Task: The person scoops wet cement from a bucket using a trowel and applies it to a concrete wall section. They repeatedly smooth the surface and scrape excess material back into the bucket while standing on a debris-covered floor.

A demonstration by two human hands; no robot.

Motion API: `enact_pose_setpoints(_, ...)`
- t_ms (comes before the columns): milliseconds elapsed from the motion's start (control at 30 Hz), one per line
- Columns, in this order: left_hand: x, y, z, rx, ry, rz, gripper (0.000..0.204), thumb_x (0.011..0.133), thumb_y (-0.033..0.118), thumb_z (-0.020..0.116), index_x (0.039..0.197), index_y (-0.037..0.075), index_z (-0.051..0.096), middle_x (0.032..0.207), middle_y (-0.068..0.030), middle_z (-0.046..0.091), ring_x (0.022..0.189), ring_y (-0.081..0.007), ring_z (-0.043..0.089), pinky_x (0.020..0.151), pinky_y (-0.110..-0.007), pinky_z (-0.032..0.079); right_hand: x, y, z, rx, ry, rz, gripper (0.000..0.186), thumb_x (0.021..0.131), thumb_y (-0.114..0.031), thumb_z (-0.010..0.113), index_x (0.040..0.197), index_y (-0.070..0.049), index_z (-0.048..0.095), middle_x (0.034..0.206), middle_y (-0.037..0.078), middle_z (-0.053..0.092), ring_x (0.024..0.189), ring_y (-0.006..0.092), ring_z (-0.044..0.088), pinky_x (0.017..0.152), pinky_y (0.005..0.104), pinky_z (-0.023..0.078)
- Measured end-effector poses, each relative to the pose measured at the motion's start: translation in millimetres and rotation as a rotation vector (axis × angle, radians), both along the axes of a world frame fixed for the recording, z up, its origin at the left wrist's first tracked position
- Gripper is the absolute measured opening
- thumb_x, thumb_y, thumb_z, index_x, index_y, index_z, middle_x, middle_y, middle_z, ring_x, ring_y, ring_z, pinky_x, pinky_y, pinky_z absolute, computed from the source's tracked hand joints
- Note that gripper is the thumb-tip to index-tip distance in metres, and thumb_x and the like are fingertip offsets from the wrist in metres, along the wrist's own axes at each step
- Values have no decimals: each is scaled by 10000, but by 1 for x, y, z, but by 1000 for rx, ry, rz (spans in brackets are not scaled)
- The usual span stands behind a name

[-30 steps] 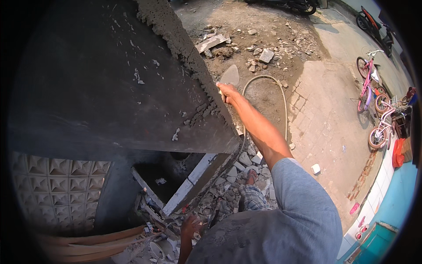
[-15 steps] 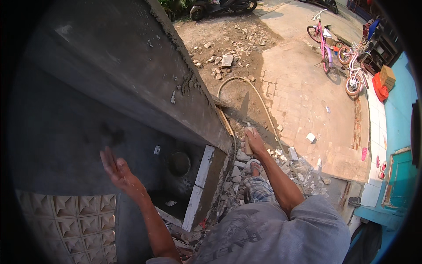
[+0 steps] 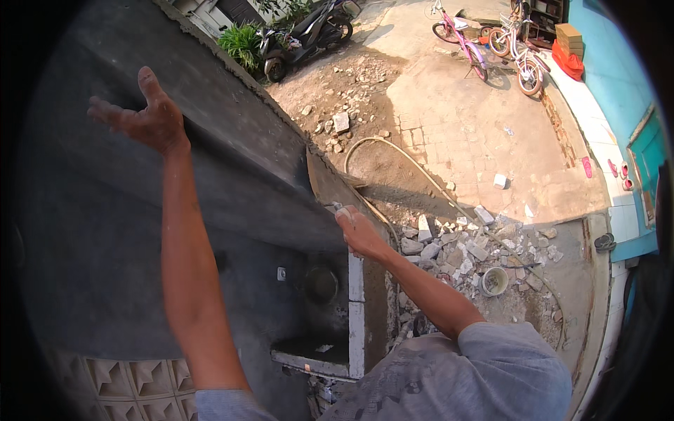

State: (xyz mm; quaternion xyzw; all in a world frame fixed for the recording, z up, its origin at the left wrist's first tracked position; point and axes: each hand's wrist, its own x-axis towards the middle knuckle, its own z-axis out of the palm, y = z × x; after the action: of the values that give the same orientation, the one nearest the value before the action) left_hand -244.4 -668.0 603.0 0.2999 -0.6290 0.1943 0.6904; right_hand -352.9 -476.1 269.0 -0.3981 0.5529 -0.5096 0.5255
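My right hand (image 3: 359, 235) grips a trowel (image 3: 321, 181). Its blade lies along the edge of the grey plastered wall (image 3: 239, 154), and my fingers hide most of the handle. Whether the blade presses on the plaster I cannot tell. My left hand (image 3: 144, 119) is raised at the upper left, in front of the dark plaster, with fingers apart and nothing in them. Below the trowel, light blocks (image 3: 357, 309) edge a dark recess, where a round dark vessel (image 3: 321, 284) sits.
Broken rubble (image 3: 449, 249) lies right of the wall, with a white bucket (image 3: 493, 281) among it. A hose (image 3: 421, 168) loops over the ground. Farther off are a motorbike (image 3: 309, 35), a pink bicycle (image 3: 463, 41) and a white bicycle (image 3: 516, 56). Patterned vent blocks (image 3: 151, 379) show at the lower left.
My left hand has risen up and left along the wall. My right hand has moved left, bringing the trowel from over the ground to the wall's edge. The view has shifted.
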Motion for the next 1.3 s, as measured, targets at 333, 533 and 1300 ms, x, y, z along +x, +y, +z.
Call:
enact_pose_setpoints(333,2,0,0,-65,-35,-40,952,916,469,683,1550,-68,219,1613,-330,188,1538,-459,104,1237,-580,62,-15,-84,154,-575,102,-209,502,1058,-434,397,1254,12,517,812,274,664,851,475,672,786,532,514)
enact_pose_setpoints(533,1,-7,-4,-101,-30,-41,901,916,454,686,1534,-56,273,1592,-340,240,1528,-483,114,1210,-634,54,-13,-89,206,-546,402,-273,456,1068,-389,415,1183,41,514,884,312,669,874,485,679,784,545,515)
enact_pose_setpoints(1300,1,-16,-5,-212,24,-19,803,907,456,702,1521,46,387,1573,-238,366,1511,-431,244,1188,-680,94,-27,-108,207,-308,129,-188,460,1071,-400,399,1027,35,540,752,130,595,510,233,629,486,366,525)
